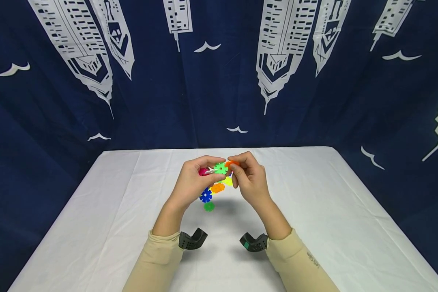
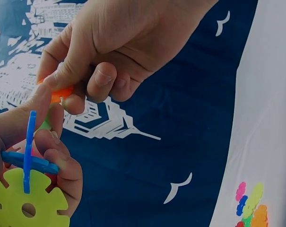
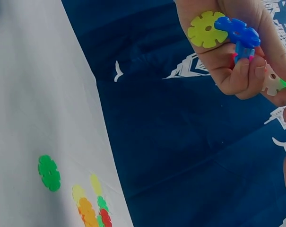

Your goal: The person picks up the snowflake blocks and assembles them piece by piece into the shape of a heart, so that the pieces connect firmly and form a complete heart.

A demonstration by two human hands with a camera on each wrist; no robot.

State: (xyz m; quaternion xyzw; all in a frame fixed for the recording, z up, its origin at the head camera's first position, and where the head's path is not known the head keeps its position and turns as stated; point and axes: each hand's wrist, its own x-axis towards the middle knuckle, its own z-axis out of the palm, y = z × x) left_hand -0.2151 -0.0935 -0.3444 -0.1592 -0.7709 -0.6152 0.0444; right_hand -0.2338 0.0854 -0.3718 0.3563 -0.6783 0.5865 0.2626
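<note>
My left hand [image 1: 191, 178] holds a string of slotted, flower-shaped plastic discs joined edge to edge. A yellow disc [image 2: 46, 196] and blue discs [image 3: 237, 32] stick out below the palm. Pink [image 1: 203, 172] and white [image 3: 270, 81] ones sit among the fingers. At the fingertips is a green disc [image 1: 220, 168]. Between thumb and fingers, my right hand [image 1: 253, 180] pinches an orange disc [image 1: 232, 163] against the edge of the green one. Fingers hide where these two meet, so I cannot tell whether their slots interlock.
Loose discs lie on the white tablecloth [image 1: 131, 227] beneath the hands, among them an orange disc [image 1: 217, 187] and a separate green disc [image 3: 49, 173]. A dark blue curtain [image 1: 219, 89] with white printed buildings hangs behind the table's far edge.
</note>
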